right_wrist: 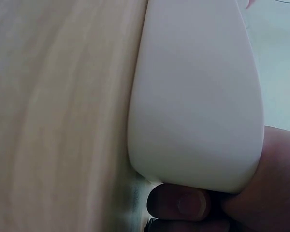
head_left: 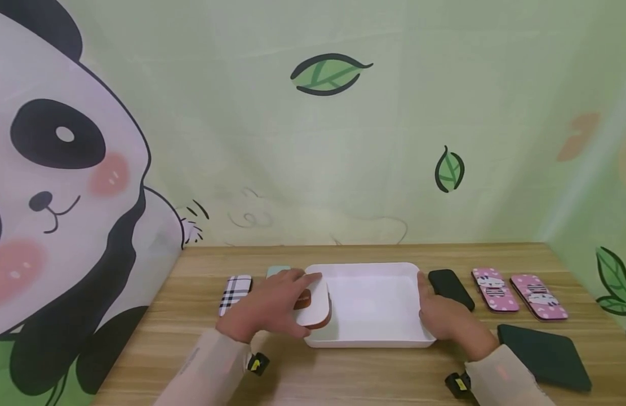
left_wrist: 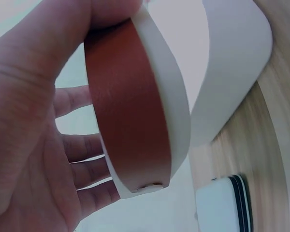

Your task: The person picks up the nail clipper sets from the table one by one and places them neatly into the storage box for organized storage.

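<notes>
My left hand holds a small rounded box between thumb and fingers, above the left end of a white tray. The box has a white top with a brown label; in the left wrist view a reddish-brown band runs along its side, between white edges. At the tray's right end, my right hand grips the wall. The right wrist view shows curled fingers against the tray's outer end wall. No item shows inside the tray.
Left of the tray lies a plaid case, with a mint-coloured item partly behind my left hand. To the right are a black rounded slab, two pink patterned cases and a dark green flat rectangle. A printed cloth hangs behind the table.
</notes>
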`<state>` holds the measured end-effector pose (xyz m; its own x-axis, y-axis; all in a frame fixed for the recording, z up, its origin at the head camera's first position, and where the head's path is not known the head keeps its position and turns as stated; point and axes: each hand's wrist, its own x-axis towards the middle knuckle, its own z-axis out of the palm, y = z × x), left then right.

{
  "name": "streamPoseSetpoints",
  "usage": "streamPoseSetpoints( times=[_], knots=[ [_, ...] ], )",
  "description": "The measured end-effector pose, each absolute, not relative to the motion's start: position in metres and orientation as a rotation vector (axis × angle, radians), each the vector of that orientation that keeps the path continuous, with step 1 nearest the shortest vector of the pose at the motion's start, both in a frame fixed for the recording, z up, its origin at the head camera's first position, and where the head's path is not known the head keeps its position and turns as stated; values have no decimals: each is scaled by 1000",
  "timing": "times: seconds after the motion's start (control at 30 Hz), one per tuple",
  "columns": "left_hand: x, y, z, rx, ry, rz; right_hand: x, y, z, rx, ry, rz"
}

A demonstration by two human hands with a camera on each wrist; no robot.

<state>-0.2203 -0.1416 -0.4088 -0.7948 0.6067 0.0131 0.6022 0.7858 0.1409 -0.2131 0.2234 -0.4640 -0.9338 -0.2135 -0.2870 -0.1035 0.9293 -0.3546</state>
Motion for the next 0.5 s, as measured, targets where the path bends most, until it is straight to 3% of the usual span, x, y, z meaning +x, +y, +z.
streamPoseSetpoints(
  times=[0.5],
  knots=[
    [-232, -115, -409, 1037, 2880, 177, -215, 224, -467, -237, 2782, -442]
  ],
)
